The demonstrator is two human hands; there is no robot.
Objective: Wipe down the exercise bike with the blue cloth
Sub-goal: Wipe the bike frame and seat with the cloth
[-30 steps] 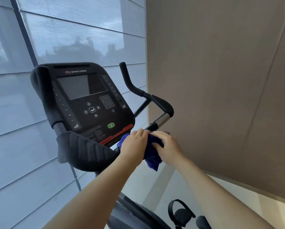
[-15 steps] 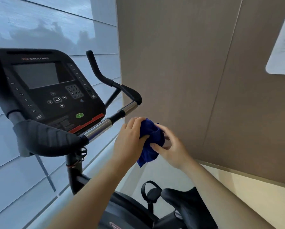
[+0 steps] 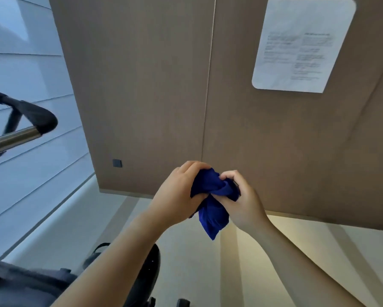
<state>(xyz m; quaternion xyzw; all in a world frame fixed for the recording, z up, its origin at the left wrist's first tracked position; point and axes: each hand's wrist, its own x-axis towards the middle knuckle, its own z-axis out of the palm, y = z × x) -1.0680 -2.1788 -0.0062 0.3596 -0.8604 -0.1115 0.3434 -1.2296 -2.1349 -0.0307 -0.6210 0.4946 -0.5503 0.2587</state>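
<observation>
- The cloth (image 3: 211,209) is deep royal blue, plain, no pattern.
- The handlebar (image 3: 19,127) is black at its grip, with a shiny silver metal stretch below it.
- The wall (image 3: 152,85) is flat brown, split by thin seams.
- The notice (image 3: 301,44) is white with faint grey print.
- The blind (image 3: 26,69) is pale blue-grey in horizontal bands.
- The floor (image 3: 263,273) is cream.
- The saddle (image 3: 146,271) is black.

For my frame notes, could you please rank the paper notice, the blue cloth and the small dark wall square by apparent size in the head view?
1. Paper notice, although it hangs farther away.
2. Blue cloth, bunched in both hands.
3. Dark wall square, clearly smallest.
</observation>
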